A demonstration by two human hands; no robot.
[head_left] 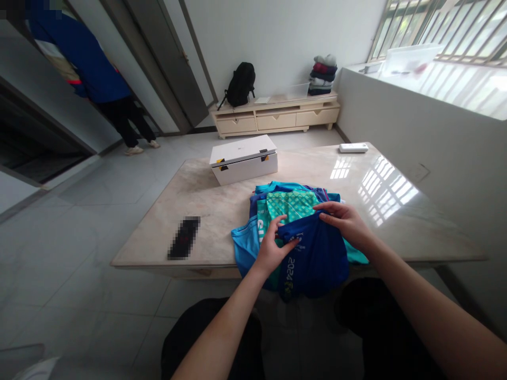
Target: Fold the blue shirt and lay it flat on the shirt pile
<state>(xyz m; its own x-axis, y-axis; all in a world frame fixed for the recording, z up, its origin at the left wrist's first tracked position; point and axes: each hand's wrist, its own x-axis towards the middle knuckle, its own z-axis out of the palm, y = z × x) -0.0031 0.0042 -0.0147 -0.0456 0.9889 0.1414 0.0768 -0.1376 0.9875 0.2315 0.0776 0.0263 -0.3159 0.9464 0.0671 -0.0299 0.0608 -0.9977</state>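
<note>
A dark blue shirt [317, 264] with white and yellow lettering hangs over the near edge of the table, held up by its top edge. My left hand [273, 248] pinches that edge on the left, thumb in front of the cloth. On the right, my right hand [344, 221] has its fingers closed on the same edge. Under and behind lies a loose pile of shirts: a green patterned one [291, 205], a light blue one [243, 243] and several more in teal and blue. The blue shirt hides part of the pile.
On the marble-look table [150, 232] stand a white box [245, 166] and a small white device [354, 148]; a blurred dark object [184, 238] lies left. Behind, a low cabinet [277, 121] bears a black backpack [241, 84] and folded clothes [322, 76]. A person [87, 68] stands far left.
</note>
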